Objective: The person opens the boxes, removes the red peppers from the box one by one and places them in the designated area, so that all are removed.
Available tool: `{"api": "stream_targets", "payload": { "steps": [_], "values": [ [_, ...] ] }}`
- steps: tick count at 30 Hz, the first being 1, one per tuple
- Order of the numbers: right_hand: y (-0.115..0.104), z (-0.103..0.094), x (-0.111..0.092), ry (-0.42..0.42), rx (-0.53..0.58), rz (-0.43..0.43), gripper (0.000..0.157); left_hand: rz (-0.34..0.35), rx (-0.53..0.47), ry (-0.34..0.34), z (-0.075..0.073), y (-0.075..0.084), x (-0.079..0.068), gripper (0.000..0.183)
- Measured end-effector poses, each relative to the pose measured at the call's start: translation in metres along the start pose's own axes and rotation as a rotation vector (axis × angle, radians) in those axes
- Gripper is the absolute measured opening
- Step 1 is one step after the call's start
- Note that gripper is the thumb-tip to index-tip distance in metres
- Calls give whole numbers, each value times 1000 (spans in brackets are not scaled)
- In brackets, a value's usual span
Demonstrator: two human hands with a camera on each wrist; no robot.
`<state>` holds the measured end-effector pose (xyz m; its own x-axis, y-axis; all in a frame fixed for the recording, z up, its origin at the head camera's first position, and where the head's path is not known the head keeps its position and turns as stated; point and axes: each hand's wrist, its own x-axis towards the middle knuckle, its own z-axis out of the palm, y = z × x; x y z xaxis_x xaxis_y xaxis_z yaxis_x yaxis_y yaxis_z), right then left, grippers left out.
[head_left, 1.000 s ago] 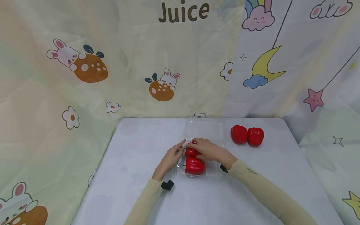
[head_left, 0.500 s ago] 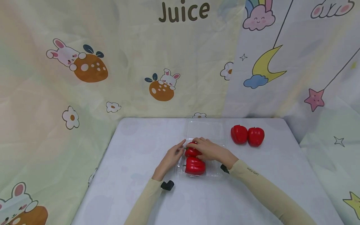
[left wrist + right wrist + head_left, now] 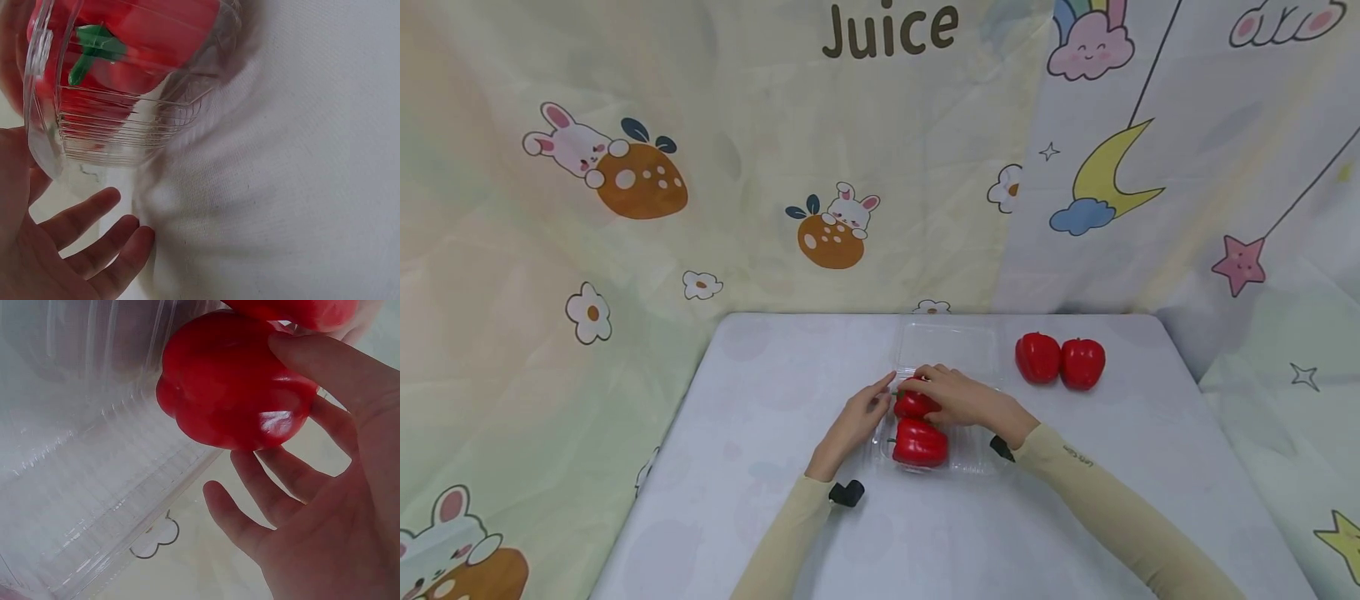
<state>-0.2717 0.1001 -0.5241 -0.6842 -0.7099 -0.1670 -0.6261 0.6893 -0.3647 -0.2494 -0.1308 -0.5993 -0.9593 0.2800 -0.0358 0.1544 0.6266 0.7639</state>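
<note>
The right hand (image 3: 958, 398) grips the far pepper (image 3: 913, 407) inside the clear box (image 3: 972, 454), thumb opposing half-curled fingers; the left hand (image 3: 854, 423), fingers loosely spread, stands at nine o'clock, seemingly holding nothing. Counting the near pepper (image 3: 920, 443) at six o'clock, two seem placed; two loose peppers (image 3: 1038, 358) remain outside on the desk (image 3: 760, 383) at two o'clock, lid (image 3: 949, 344) unclosed at twelve

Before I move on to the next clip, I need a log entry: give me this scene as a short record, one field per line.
Surface: white table
Container: clear plastic box, lid open at the far side
In box: far red pepper and near red pepper, along its left side
Outside box: left loose pepper and right loose pepper, both red, side by side
Right hand: grips far red pepper
Left hand: beside box's left wall; contact unclear
</note>
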Motion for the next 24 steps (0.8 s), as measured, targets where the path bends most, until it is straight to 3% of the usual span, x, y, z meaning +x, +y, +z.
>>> {"api": "stream_targets", "payload": {
  "steps": [24],
  "values": [
    [-2,-6,-8,55,0,-37,83,1,-17,18,2,-1,-1,50]
  ]
}}
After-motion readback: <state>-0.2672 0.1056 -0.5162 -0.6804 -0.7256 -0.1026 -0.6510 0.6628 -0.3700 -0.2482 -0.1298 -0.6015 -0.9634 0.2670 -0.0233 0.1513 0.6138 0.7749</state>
